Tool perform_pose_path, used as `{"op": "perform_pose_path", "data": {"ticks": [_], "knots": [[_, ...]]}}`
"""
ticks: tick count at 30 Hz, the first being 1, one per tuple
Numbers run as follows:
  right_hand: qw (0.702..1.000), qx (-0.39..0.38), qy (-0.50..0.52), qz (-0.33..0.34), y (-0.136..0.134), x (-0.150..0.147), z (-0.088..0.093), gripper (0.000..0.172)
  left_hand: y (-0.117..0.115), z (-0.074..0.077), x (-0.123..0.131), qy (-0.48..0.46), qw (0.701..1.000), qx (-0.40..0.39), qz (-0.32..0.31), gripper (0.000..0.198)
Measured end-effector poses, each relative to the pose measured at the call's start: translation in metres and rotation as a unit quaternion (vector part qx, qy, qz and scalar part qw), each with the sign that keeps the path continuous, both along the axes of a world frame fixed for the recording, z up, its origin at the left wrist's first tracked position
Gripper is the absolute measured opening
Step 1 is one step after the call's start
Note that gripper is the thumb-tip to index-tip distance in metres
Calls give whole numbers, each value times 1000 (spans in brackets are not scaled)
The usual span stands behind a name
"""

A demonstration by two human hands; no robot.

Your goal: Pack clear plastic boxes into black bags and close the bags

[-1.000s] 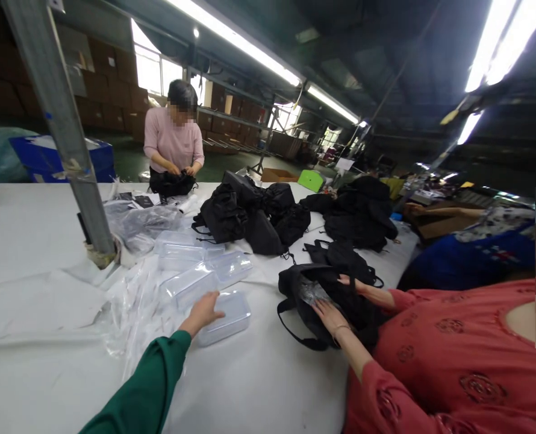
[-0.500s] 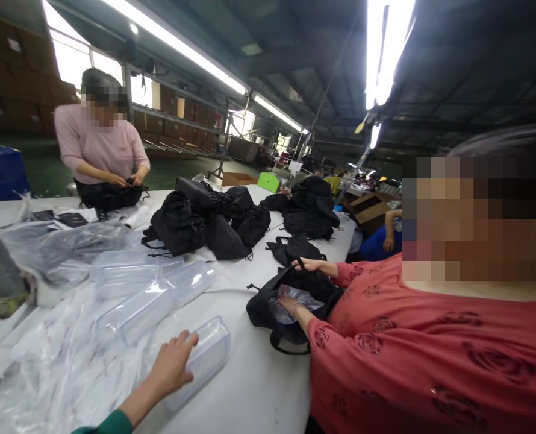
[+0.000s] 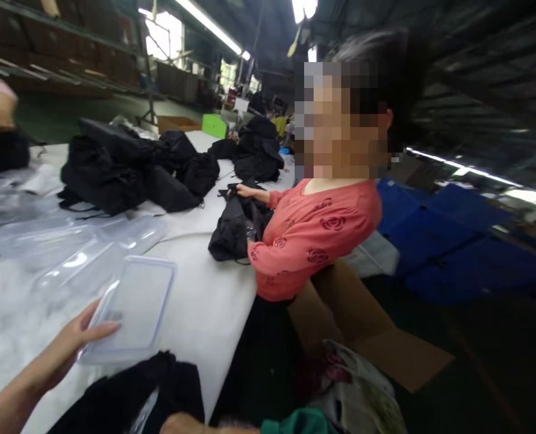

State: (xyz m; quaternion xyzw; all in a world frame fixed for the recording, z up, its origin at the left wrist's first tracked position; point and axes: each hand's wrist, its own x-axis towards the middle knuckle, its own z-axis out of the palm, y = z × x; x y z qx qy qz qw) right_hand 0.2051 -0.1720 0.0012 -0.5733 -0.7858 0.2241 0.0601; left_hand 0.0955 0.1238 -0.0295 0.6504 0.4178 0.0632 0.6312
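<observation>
Clear plastic box (image 3: 138, 301), bluish-rimmed, is tilted over the white table (image 3: 209, 289); the left hand (image 3: 76, 339) pinches its edge, thumb in front, fingers hidden behind. Right hand (image 3: 184, 424), cut off below beside a black bag (image 3: 127, 389): grip unclear.

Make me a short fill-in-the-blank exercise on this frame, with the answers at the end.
1. The clear rectangular plastic container is in the person's own ____ hand.
2. The other hand is at a fabric bag coloured ____.
3. Near the far end of the white table, a flat-sided object is bright ____.

Answers: left; black; green.
</observation>
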Motion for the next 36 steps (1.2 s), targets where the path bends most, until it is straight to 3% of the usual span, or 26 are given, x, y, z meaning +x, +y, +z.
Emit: {"op": "perform_pose_path", "data": {"ticks": [2,3,6,9,12,16,20,24,27,29,31,33,36], "knots": [[999,9,26,47,-4,-12,-9,17,-27,15,-57,-110,982,-152,-10,63],[997,22,36,72,-4,-17,-14,18,-44,20,-80,-153,970,-189,-25,66],[986,113,38,120,-4,-25,-23,14,-96,20,-122,-135,969,-205,3,77],[970,174,40,166,-12,-21,-21,17,-133,13,-137,-92,976,-199,-18,76],[961,204,32,186,-23,-18,-10,19,-148,13,-145,-43,985,-146,-77,72],[957,216,22,195,-27,-19,6,17,-151,24,-149,92,983,-7,-160,76],[952,220,23,210,-27,-22,15,18,-175,43,-138,214,946,147,-196,78],[958,214,14,188,-30,-21,11,14,-213,58,-120,281,903,284,-158,85],[962,198,5,189,-32,-23,5,10,-235,47,-111,335,836,414,-133,76],[960,192,0,203,-32,-26,2,11,-249,27,-108,361,785,484,-141,64],[958,176,2,225,-30,-28,1,12,-263,7,-108,365,752,521,-171,54],[960,146,10,239,-28,-28,2,12,-274,-5,-112,352,743,531,-205,53],[972,102,9,213,-27,-27,5,10,-276,-1,-117,302,791,468,-255,64]]}}
